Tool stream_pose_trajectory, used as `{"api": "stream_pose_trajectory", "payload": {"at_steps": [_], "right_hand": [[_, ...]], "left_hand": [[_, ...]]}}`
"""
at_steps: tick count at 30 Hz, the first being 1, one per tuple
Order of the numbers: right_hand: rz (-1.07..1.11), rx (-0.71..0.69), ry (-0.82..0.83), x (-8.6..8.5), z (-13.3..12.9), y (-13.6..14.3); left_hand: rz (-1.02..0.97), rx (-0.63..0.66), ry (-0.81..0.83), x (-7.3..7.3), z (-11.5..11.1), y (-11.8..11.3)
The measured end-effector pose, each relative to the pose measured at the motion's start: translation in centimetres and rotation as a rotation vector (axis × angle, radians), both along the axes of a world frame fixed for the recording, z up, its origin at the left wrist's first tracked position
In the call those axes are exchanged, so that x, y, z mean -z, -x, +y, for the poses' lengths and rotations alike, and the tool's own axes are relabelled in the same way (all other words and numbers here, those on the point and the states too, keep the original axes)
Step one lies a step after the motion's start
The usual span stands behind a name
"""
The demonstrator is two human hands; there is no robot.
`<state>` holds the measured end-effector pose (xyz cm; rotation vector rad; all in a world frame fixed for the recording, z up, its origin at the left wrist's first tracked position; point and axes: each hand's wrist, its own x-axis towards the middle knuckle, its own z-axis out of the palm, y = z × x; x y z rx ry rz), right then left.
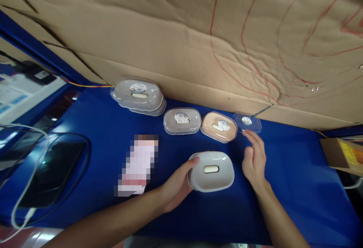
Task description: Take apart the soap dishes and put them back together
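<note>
A pale grey oval dish [218, 182] with a cream insert in its middle is in my left hand [178, 183], thumb on the rim and fingers beneath. My right hand [255, 157] is raised to the right of the dish, fingers apart and nothing in them. Its fingertips are by the near edge of a clear lid [249, 124] bearing a round label; whether they touch cannot be made out. Left of that lid sit a peach dish [211, 121] and a grey dish [172, 121], both under clear labelled lids.
Stacked grey lidded dishes [121, 93] stand at the back left by the cardboard wall [170, 44]. A blurred-out flat item [138, 161], a black tablet [53, 176] and cables lie left. A cardboard box [331, 153] is at the right edge.
</note>
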<state>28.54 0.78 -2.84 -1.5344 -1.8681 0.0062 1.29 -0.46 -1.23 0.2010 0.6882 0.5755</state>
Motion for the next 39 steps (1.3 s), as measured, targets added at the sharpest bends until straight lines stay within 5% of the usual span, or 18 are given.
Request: {"api": "stream_pose_trajectory", "payload": {"at_steps": [3, 7, 16, 20, 27, 39], "right_hand": [[-0.208, 0.164, 0.167, 0.5, 1.5, -2.6], [-0.361, 0.175, 0.241, 0.4, 1.5, -4.9], [-0.19, 0.102, 0.387, -1.4, 0.7, -7.9], [-0.051, 0.014, 0.345, -4.1, -0.5, -5.9], [-0.087, -0.569, 0.576, -4.8, -3.5, 2.2], [-0.074, -0.587, 0.499, -3.2, -3.2, 3.4]], "left_hand": [[0.012, 0.018, -0.004, -0.2, 0.3, 0.1], [0.032, 0.053, 0.004, -0.3, 0.4, 0.1], [0.013, 0.027, 0.011, 0.1, 0.4, 0.0], [0.012, 0.027, 0.018, 0.4, 0.4, -0.1], [-0.017, 0.082, -0.008, 0.8, 0.8, -0.4], [0.029, 0.067, 0.005, 0.8, 1.0, -0.4]]}}
